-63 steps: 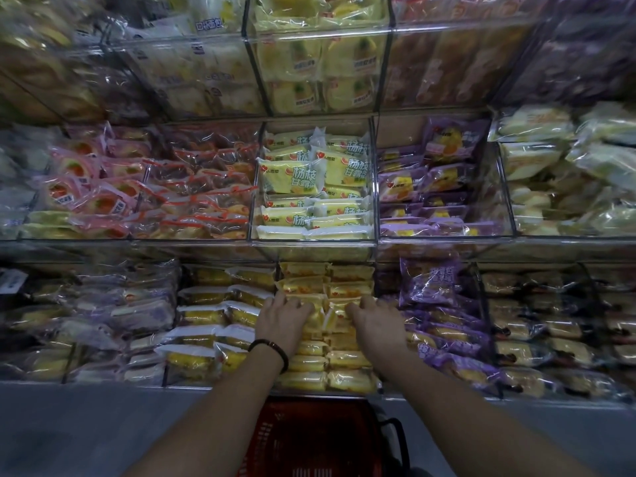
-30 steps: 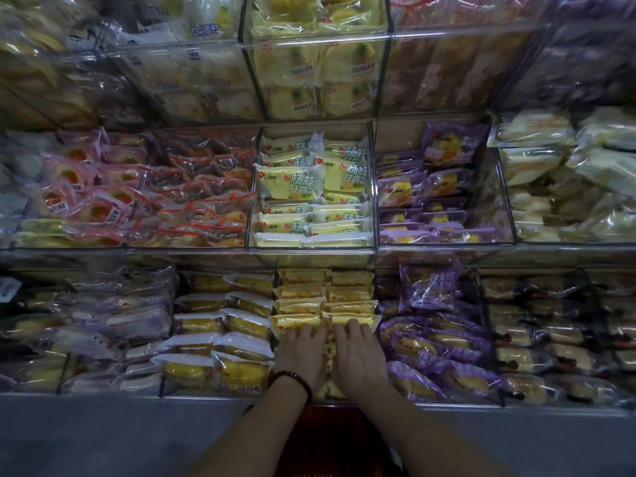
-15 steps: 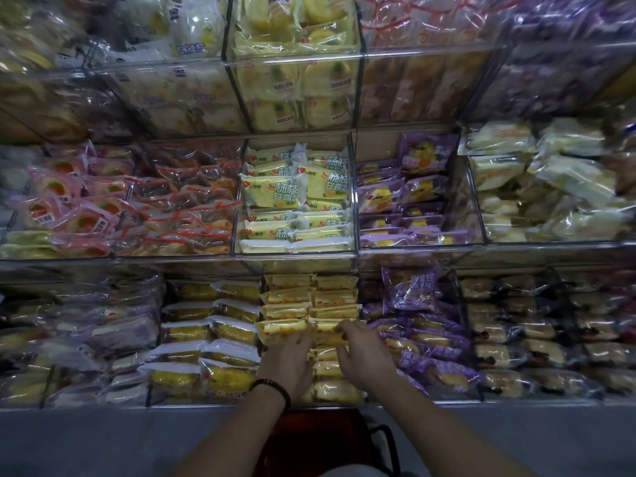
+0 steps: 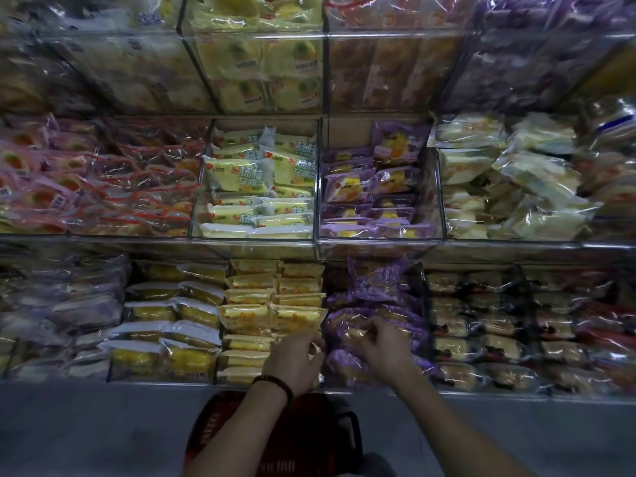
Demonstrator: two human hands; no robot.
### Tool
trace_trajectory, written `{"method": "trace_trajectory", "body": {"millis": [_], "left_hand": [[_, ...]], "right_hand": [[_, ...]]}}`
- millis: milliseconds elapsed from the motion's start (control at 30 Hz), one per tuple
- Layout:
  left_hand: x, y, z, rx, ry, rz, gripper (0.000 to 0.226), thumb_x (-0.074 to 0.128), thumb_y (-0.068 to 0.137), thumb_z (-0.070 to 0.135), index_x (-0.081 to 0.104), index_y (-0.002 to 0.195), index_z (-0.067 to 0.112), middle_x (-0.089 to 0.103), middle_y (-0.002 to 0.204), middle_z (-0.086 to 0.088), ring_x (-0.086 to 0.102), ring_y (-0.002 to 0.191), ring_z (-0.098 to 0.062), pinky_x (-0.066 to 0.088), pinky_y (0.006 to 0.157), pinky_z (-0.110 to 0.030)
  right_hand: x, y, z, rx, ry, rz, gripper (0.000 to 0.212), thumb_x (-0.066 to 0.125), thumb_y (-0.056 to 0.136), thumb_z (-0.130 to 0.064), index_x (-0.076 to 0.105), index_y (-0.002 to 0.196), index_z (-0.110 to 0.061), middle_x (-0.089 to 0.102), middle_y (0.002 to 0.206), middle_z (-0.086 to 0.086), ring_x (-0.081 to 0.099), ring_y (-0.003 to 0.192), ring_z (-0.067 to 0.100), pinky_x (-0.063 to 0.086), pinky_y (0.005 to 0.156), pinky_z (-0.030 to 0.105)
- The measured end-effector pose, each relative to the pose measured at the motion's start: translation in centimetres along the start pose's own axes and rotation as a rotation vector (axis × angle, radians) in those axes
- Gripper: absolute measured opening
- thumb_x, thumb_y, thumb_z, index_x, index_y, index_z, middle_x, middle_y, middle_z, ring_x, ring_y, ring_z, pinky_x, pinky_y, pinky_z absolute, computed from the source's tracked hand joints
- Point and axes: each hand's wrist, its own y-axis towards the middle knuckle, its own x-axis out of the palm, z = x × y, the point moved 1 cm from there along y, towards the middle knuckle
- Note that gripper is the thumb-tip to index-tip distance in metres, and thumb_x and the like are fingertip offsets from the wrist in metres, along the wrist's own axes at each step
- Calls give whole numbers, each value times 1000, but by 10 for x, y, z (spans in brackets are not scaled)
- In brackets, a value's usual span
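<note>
Yellow packets [image 4: 272,316] fill the near shelf's middle bin, packed edge to edge, with purple packets [image 4: 375,280] just right. The left hand [image 4: 294,363] curls at the shared divider; I cannot tell if it holds anything. The right hand [image 4: 382,346] pinches a purple wrapper. A red basket [image 4: 213,438] sits below.

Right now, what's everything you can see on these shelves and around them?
yellow packets: many, yellow, bottom shelf, centre bin
purple packets: many, purple, bin just right of them
pale packets: many, yellow-green, middle shelf centre
red packets: many, red-pink, middle shelf left
basket: one, red, below the shelves
bracelet: one, dark, left wrist
left grip: one, bare, curled at the yellow packets
right grip: one, bare, pinching a purple packet
</note>
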Motion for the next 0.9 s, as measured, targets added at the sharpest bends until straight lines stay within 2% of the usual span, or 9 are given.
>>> {"method": "trace_trajectory", "body": {"millis": [100,267,333,433,500,667,767,833,900], "left_hand": [[5,-10,5,10,8,-34,11,65,93,38,69,103,34,69,104,10,65,96,-11,54,84,-30],[11,-40,0,30,-6,-83,13,64,91,38,70,101,35,70,99,12,66,94,-13,55,85,-32],[15,-56,-6,15,-32,-81,13,64,90,39,70,101,35,71,97,14,67,93,-11,55,85,-31],[28,-78,-18,18,-113,-54,7,66,91,35,69,98,36,70,95,16,66,91,-7,51,82,-26],[34,-92,-17,8,-139,-76,9,65,94,30,69,102,33,69,96,16,65,92,-6,47,79,-23],[38,-112,-1,2,-153,-95,9,64,95,31,67,103,32,72,102,12,67,97,-9,55,91,-31],[36,-112,12,16,-155,-57,12,64,97,32,67,108,33,70,105,14,65,96,-7,53,85,-28],[33,-107,21,17,-134,-22,17,63,98,33,68,114,32,67,110,14,63,98,-7,47,81,-25],[31,-99,28,9,-121,-4,18,64,98,32,68,115,31,66,113,13,62,101,-7,47,83,-24]], "right_hand": [[-23,-6,6,-29,-5,106,17,69,90,-10,74,102,-21,73,93,-7,63,83,10,41,71,22],[-42,-38,6,23,81,139,12,74,92,-20,73,101,-27,74,90,-11,70,84,10,49,75,25],[-44,-59,9,47,103,167,13,75,92,-21,71,99,-31,74,87,-13,70,81,8,52,73,22],[-44,-93,15,72,85,200,10,75,90,-21,70,95,-28,71,82,-13,68,78,8,45,65,18],[-44,-113,16,65,85,205,7,76,91,-25,69,91,-24,70,80,-11,65,75,8,43,63,22],[-58,-138,15,104,116,176,10,78,89,-25,71,94,-20,72,84,-2,67,80,17,48,65,25],[-66,-131,18,88,89,156,7,75,90,-25,72,96,-22,72,86,-5,68,83,17,52,72,32],[-71,-120,16,68,79,137,6,73,92,-24,70,96,-25,72,87,-7,68,83,14,51,70,30],[-75,-105,14,57,100,110,6,73,93,-23,70,97,-26,72,90,-8,68,84,11,50,68,28]]}}
